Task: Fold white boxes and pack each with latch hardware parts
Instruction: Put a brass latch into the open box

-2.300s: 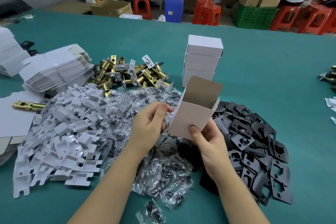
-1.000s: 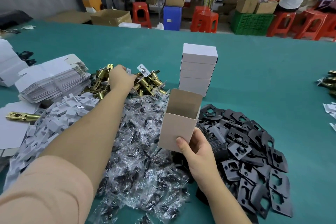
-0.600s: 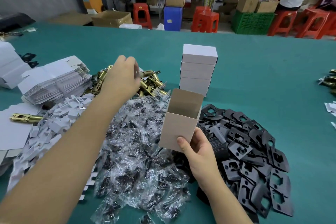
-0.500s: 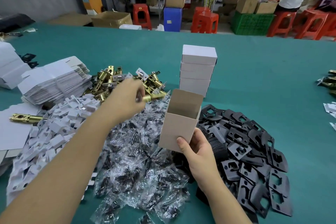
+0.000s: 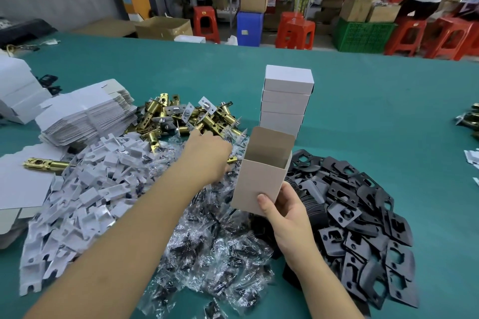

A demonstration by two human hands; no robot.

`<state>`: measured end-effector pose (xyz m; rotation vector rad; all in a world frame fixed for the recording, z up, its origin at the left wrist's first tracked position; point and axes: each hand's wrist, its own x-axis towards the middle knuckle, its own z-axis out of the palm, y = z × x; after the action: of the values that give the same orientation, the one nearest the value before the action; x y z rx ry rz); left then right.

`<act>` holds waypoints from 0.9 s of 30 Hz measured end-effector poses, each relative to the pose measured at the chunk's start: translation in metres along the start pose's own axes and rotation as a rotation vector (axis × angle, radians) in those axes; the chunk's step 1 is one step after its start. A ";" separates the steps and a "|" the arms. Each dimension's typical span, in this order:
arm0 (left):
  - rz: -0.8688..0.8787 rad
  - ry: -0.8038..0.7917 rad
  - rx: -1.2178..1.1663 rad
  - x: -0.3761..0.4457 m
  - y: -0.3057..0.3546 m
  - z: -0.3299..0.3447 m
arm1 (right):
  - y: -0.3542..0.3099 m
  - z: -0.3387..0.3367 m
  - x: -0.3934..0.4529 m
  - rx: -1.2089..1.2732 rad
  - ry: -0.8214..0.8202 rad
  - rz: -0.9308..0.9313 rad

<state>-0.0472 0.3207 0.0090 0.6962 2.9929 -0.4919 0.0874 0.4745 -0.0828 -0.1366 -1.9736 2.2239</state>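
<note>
My right hand (image 5: 286, 211) has the open white box (image 5: 261, 176) pinched at its lower corner, thumb flat on the front face, fingers wrapped round behind. The box stands upright with its top flap raised and its mouth open, held above the place where the screw bags meet the dark plates.

My left hand (image 5: 207, 156) is just beside the box's left wall, fingers curled around a brass latch (image 5: 231, 160); only a short gold end of it pokes out past my knuckles toward the box. It sits below the rim, outside the box, not in it.

Under both hands lies a heap of clear bags of dark screws (image 5: 207, 241). To the right of that, black strike plates (image 5: 363, 228) fan out over the green table (image 5: 375, 111). To the left, white plastic inserts (image 5: 85, 189) are piled up, and beyond them the brass latch pile (image 5: 186, 116) glints, just behind my left hand. Behind the held box rises a stack of closed white boxes (image 5: 286, 101). Flat unfolded box blanks (image 5: 85, 116) are stacked at far left, and one lone brass latch (image 5: 45, 164) lies on a white sheet (image 5: 20, 184) near the table edge.
</note>
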 end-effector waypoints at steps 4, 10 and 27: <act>0.019 -0.105 -0.131 0.004 -0.010 -0.005 | -0.001 0.001 -0.001 0.015 -0.001 -0.005; -0.078 0.021 -0.706 -0.008 -0.047 -0.014 | 0.001 0.000 0.000 0.001 -0.026 0.009; 0.211 0.528 -1.371 -0.069 -0.029 -0.093 | 0.002 0.002 -0.001 -0.045 -0.060 0.018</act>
<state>0.0057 0.2957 0.1126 0.9380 2.5888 1.7681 0.0880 0.4718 -0.0846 -0.0945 -2.0623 2.2199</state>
